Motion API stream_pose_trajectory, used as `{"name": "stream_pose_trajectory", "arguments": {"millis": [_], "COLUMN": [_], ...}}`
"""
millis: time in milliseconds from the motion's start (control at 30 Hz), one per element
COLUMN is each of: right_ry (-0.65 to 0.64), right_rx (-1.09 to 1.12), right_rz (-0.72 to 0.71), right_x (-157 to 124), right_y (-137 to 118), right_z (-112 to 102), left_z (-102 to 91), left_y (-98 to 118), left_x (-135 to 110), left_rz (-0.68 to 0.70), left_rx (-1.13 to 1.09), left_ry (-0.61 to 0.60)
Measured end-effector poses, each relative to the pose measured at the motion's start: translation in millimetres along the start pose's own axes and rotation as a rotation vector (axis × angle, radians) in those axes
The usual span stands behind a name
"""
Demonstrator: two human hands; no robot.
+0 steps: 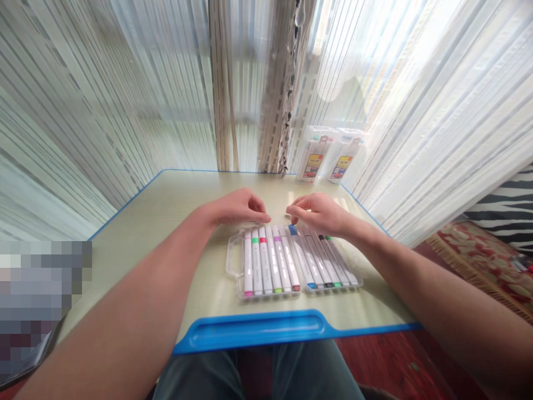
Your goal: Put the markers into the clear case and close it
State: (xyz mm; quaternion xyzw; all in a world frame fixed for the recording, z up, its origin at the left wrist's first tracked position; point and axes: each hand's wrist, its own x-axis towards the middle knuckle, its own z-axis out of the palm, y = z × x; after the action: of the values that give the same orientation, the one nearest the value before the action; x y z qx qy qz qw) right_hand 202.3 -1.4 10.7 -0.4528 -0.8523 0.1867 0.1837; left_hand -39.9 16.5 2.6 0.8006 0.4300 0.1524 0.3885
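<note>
I see blue-banded marker (302,256) just nearside of right hand (293,216), the closer hand, long axis roughly front-to-back, fingers curled, can't tell if pinching

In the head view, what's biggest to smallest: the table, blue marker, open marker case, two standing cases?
1. Table
2. Open marker case
3. Left standing case and right standing case: too alike to rank
4. Blue marker
</note>
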Motion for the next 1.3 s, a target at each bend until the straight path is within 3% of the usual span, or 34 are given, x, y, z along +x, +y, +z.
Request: {"name": "stream_pose_trajectory", "arguments": {"millis": [367,1300], "right_ry": [-0.012,-0.019], "right_rx": [0.037,-0.144], "right_rz": [-0.021,0.001], "right_x": [0,-1], "right_y": [-1,4], "right_z": [-1,-9], "left_z": [12.1,12.6], "left_y": [7,8], "left_x": [4,3], "left_rz": [0.022,-0.017], "left_rx": [0.06,0.048], "left_ry": [0.035,0.038]}}
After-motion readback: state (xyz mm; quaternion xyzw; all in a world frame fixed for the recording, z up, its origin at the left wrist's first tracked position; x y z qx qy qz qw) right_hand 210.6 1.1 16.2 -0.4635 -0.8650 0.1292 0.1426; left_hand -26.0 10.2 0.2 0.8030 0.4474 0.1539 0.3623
